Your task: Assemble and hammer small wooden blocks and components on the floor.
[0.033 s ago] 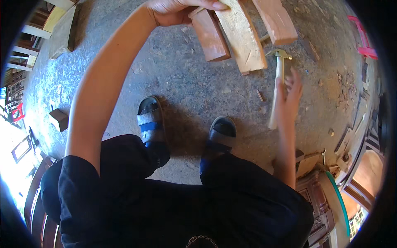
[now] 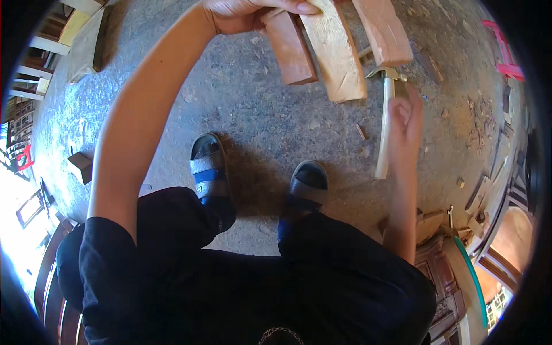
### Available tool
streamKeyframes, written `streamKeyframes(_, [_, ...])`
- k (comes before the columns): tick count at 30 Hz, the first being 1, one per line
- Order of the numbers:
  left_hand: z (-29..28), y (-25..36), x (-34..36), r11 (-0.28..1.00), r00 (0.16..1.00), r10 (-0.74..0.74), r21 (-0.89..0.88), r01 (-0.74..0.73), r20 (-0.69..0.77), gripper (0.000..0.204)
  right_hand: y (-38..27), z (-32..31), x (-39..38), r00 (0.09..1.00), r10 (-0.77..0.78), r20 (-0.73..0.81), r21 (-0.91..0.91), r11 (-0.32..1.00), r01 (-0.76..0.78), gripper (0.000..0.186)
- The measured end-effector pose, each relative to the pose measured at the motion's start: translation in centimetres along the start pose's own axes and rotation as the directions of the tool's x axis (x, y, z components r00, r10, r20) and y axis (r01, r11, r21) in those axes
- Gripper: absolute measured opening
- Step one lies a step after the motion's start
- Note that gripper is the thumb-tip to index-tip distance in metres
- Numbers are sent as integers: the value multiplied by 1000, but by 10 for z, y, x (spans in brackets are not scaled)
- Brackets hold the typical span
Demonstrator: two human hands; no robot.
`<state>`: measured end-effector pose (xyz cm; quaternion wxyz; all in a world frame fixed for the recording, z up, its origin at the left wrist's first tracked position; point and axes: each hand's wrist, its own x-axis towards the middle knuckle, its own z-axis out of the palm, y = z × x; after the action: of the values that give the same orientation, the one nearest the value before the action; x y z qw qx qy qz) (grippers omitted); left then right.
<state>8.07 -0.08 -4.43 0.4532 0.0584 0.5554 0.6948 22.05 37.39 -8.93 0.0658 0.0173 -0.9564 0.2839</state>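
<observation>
At the top, my left hand [image 2: 244, 16] is closed on a pale wooden block [image 2: 339, 57], its thumb over the upper end. A reddish-brown wooden block [image 2: 290, 52] sits right beside it against my fingers. A wider pinkish wooden block [image 2: 384, 34] is to the right, its upper end cut off by the view's edge. Below that block, a claw hammer [image 2: 386, 132] with a light handle has its head toward the top. My right hand [image 2: 406, 118] is beside the handle, fingers curled but smeared by motion. Whether it touches the hammer cannot be told.
My sandalled feet [image 2: 210, 164] stand on the worn concrete floor [image 2: 259, 126]. Wood scraps [image 2: 477, 123] lie at the right. A dark angular block [image 2: 80, 167] is at the left, and carved wooden furniture [image 2: 443, 276] at lower right. A pink plastic object [image 2: 503, 52] stands at far right.
My right hand has shifted slightly right, off the hammer handle, and its fingers have curled in. The pale and reddish-brown blocks have shifted a little. My left hand keeps its grip.
</observation>
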Motion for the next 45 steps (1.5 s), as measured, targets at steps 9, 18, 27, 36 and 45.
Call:
streamKeyframes(9, [45,16,23,983,993,58,166,-74,99,58,-55,-19,36,719,-253,648,753,69,-654,74])
streamKeyframes(18, [41,4,21,983,996,35,175,-48,76,64,-86,-7,12,830,-121,545,769,467,-437,70])
streamKeyframes(27, [40,16,14,978,998,8,206,-19,57,63,-89,-7,14,854,-126,504,773,506,-382,67])
streamKeyframes(36, [41,16,12,975,993,-43,223,18,107,59,-86,-6,5,848,-115,517,772,491,-404,64])
streamKeyframes(45, [41,3,13,973,996,-7,229,-15,94,79,-73,-6,4,832,-108,544,747,515,-421,56])
